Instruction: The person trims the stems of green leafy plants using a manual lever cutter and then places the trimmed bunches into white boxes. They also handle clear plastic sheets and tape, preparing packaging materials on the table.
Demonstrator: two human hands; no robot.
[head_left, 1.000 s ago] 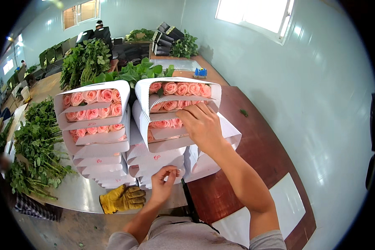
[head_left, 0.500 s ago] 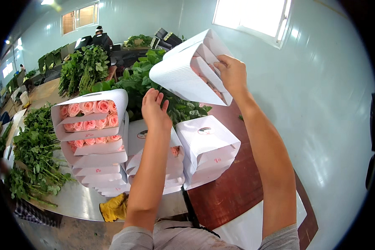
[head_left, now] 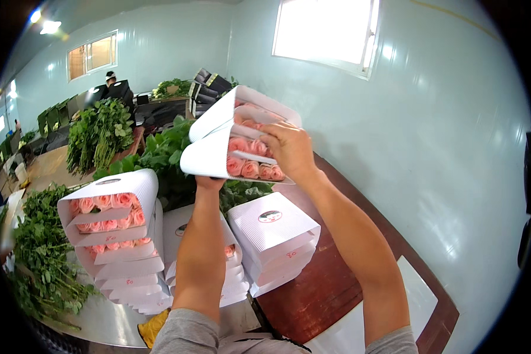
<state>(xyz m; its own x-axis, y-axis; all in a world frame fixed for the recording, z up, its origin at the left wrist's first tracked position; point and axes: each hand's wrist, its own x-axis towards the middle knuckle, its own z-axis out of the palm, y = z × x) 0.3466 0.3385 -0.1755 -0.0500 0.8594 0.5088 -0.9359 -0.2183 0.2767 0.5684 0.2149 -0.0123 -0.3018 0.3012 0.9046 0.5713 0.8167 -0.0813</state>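
Two white corrugated wraps of pink roses (head_left: 209, 144), one above the other, are held up in front of me over the table. My right hand (head_left: 290, 148) grips them at the open end, its fingers pinched on the cardboard edges between the rose layers. Beneath the lower wrap, my left hand (head_left: 210, 182) bears its weight; most of its fingers are hidden. Below stand stacks of similar wraps: a left stack (head_left: 109, 236) showing pink rose heads, a middle stack (head_left: 180, 236) partly behind my left forearm, and a right stack (head_left: 274, 236).
Leafy rose stems (head_left: 44, 248) lie along the left of the metal table (head_left: 109, 321). A yellow glove (head_left: 152, 328) rests at its near edge. The dark red board (head_left: 312, 295) extends right, toward the wall. Further back are upright green bunches (head_left: 103, 133) and a person (head_left: 110, 77).
The two wraps have tilted so their rose-filled ends face me more. My left hand has gone from free in the air to beneath them. The view has shifted somewhat.
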